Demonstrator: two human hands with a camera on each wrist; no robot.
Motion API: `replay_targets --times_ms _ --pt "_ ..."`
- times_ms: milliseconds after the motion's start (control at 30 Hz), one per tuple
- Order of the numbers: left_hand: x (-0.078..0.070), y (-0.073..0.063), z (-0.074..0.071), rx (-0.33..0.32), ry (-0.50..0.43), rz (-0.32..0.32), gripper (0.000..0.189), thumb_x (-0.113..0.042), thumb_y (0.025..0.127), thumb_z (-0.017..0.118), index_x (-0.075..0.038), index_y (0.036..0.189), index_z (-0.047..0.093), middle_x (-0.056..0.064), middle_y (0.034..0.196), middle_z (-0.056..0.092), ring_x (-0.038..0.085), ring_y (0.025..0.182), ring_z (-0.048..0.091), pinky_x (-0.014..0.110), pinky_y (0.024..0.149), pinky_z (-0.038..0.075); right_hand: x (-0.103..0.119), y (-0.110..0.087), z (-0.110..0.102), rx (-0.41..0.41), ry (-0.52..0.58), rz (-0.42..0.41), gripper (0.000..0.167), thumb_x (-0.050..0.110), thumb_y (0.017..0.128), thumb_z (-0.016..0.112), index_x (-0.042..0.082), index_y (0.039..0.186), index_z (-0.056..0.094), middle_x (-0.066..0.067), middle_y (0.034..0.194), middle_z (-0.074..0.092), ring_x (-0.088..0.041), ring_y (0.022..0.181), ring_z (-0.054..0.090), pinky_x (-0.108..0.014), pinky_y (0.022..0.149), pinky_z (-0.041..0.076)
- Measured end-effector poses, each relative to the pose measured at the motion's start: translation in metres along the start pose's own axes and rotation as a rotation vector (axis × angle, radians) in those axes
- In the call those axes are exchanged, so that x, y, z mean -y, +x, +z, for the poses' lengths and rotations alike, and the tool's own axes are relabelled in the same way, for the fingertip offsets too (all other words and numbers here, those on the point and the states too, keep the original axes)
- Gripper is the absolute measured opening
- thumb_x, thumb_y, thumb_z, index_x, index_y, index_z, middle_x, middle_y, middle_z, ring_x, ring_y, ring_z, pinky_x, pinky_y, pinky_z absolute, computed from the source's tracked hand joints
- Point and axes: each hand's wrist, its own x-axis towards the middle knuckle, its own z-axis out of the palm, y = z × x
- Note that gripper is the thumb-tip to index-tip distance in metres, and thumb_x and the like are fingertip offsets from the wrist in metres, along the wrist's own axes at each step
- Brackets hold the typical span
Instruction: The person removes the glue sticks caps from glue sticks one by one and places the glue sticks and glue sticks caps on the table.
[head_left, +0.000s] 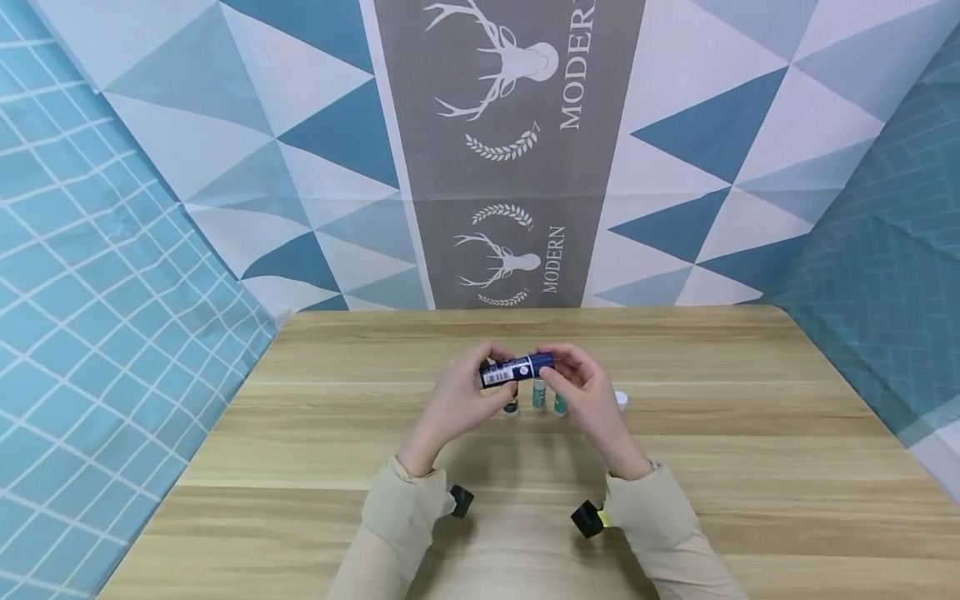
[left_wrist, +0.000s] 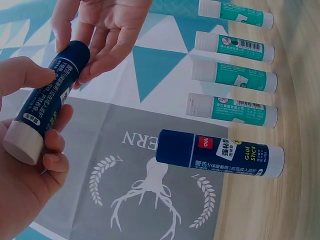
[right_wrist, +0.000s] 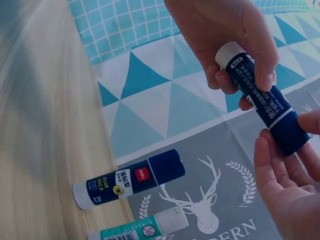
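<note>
A dark blue glue stick [head_left: 517, 370] with a white base is held up off the table between both hands. My left hand [head_left: 459, 400] grips its body, thumb along the label and fingers curled beneath. At the other end, my right hand [head_left: 592, 402] pinches the blue cap [right_wrist: 291, 134] between thumb and fingers; the cap is on the stick. Another blue glue stick [left_wrist: 225, 154] stands upright on the table, below the hands. Beside it is a row of several green glue sticks [left_wrist: 240, 75] with whitish caps, partly hidden by the hands in the head view.
The wooden table [head_left: 300, 458] reaches back to a patterned cloth wall [head_left: 510, 175] with deer heads. A small white round thing [head_left: 621, 400] shows just right of the right hand. Black wrist cameras [head_left: 588, 518] hang under both sleeves.
</note>
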Motion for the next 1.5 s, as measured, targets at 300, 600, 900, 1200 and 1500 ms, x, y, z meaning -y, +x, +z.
replay_targets --times_ms 300,600,900,1200,1500 --pt "0.005 0.001 0.001 -0.138 -0.128 0.093 0.031 -0.008 0.074 0.074 -0.008 0.101 0.06 0.004 0.097 0.065 0.013 0.085 0.059 0.028 0.077 0.049 0.005 0.003 -0.004 -0.016 -0.033 -0.033 0.032 0.001 0.087 0.057 -0.008 0.116 0.05 -0.021 0.115 0.054 -0.008 0.092 0.059 -0.019 0.081 0.049" --pt "0.004 0.008 0.001 -0.224 -0.089 0.144 0.03 -0.017 0.073 0.076 -0.009 0.1 0.064 0.001 0.097 0.065 0.011 0.089 0.057 0.029 0.08 0.046 0.01 0.011 -0.012 -0.042 -0.032 -0.005 0.038 0.004 0.082 0.064 -0.004 0.117 0.052 -0.008 0.111 0.062 -0.009 0.091 0.063 -0.022 0.079 0.051" --pt "0.002 0.014 -0.002 -0.276 0.148 0.278 0.03 -0.021 0.072 0.076 -0.01 0.098 0.066 0.0 0.093 0.067 0.014 0.088 0.056 0.032 0.08 0.039 0.008 0.014 -0.013 -0.086 -0.085 -0.002 0.038 0.009 0.081 0.067 -0.005 0.114 0.056 0.01 0.095 0.067 -0.008 0.086 0.063 -0.021 0.076 0.051" --pt "-0.004 0.014 -0.005 -0.289 0.382 0.351 0.029 -0.021 0.073 0.075 -0.011 0.099 0.067 -0.001 0.094 0.068 0.015 0.088 0.057 0.032 0.078 0.037 0.008 0.014 -0.013 -0.081 -0.119 -0.02 0.034 0.009 0.08 0.068 -0.001 0.111 0.059 0.008 0.095 0.066 -0.011 0.087 0.062 -0.022 0.077 0.051" --pt "-0.007 0.013 -0.005 -0.284 0.44 0.369 0.028 -0.023 0.075 0.074 -0.014 0.101 0.068 -0.002 0.094 0.067 0.015 0.088 0.056 0.032 0.081 0.036 0.009 0.014 -0.016 -0.069 -0.159 -0.03 0.031 0.008 0.08 0.068 -0.001 0.109 0.061 0.01 0.097 0.066 -0.012 0.086 0.06 -0.021 0.076 0.049"
